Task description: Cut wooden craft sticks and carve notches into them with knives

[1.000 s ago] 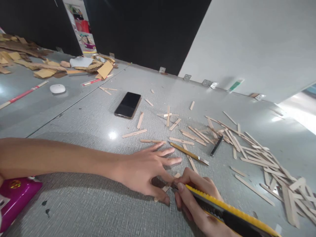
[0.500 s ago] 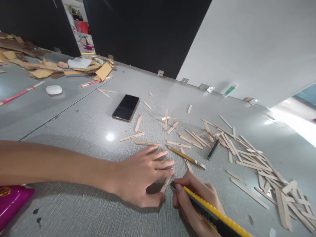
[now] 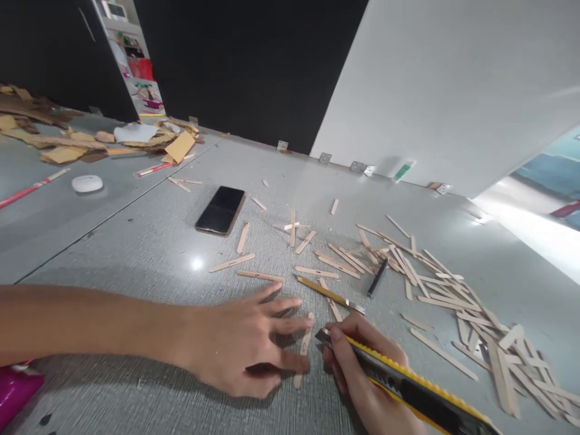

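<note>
My left hand (image 3: 247, 341) lies flat on the grey table (image 3: 149, 241) with its fingers spread, the fingertips pressing on a wooden craft stick (image 3: 303, 347). My right hand (image 3: 365, 377) is closed round a yellow and black utility knife (image 3: 408, 386). The knife's blade tip rests right beside the stick's far end. A second, slimmer yellow cutter (image 3: 330, 294) lies just beyond the fingers.
Several loose wooden sticks (image 3: 435, 284) are scattered to the right, with a black pen (image 3: 377, 277) among them. A black phone (image 3: 220, 209) lies further back. Cardboard scraps (image 3: 90, 136) and a white puck (image 3: 87, 183) sit far left. A magenta object (image 3: 16, 389) is at the lower left.
The view has shifted right and down. My left hand has flattened and slid over the stick, which now points away from me. The knife tip stays close to the stick.
</note>
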`<action>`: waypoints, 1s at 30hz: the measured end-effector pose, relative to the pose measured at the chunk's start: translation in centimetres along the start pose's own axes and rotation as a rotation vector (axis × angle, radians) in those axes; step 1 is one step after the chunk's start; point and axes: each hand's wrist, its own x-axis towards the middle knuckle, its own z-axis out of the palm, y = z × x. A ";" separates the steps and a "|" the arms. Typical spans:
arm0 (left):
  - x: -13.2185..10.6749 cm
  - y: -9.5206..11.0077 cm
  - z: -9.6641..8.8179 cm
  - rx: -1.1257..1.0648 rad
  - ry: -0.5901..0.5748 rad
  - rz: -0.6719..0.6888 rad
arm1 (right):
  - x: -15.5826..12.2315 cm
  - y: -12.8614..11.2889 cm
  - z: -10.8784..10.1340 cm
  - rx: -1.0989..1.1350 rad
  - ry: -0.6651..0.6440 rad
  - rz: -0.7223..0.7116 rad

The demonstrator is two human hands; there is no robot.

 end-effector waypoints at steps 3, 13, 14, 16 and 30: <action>-0.2 0.4 0.5 0.021 -0.034 -0.010 | 0.3 -0.6 0.1 -0.114 0.051 -0.108; -0.5 1.0 0.7 0.018 0.009 -0.045 | 0.2 -1.1 0.1 -0.193 0.004 -0.260; -0.5 1.0 0.8 0.012 0.023 -0.045 | 0.2 -1.3 0.1 -0.172 0.005 -0.270; -0.6 1.1 1.0 -0.003 0.043 -0.042 | 0.4 -1.5 0.1 -0.152 -0.004 -0.258; -0.6 1.6 1.8 -0.016 0.057 -0.001 | 0.9 -1.2 0.7 -0.142 -0.084 -0.158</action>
